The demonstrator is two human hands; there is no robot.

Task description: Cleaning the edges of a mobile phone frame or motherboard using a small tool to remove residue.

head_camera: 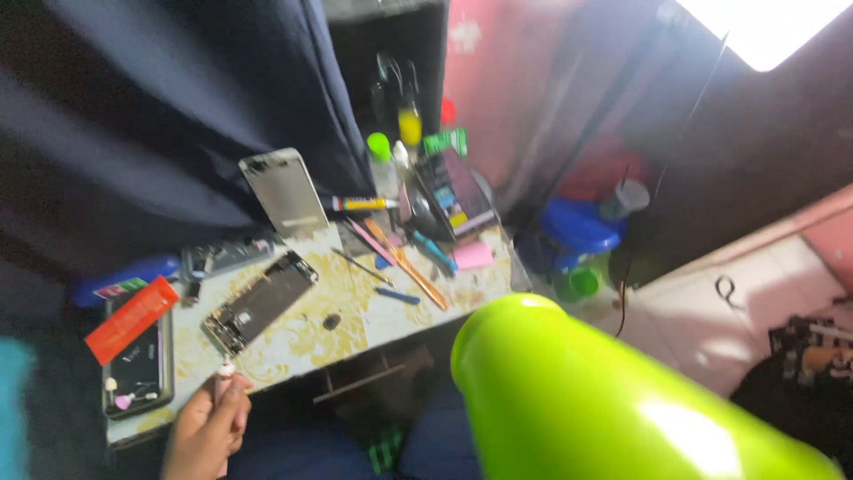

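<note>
The left hand, at the table's near left edge, is clenched around a small pinkish tool held upright. The right hand is out of view; a big lime-green object fills the near right. An opened phone lies just beyond the tool

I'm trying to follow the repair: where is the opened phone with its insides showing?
In the head view, the opened phone lies on the patterned table, left of centre, just above the left hand, with the orange card to its left.
</note>
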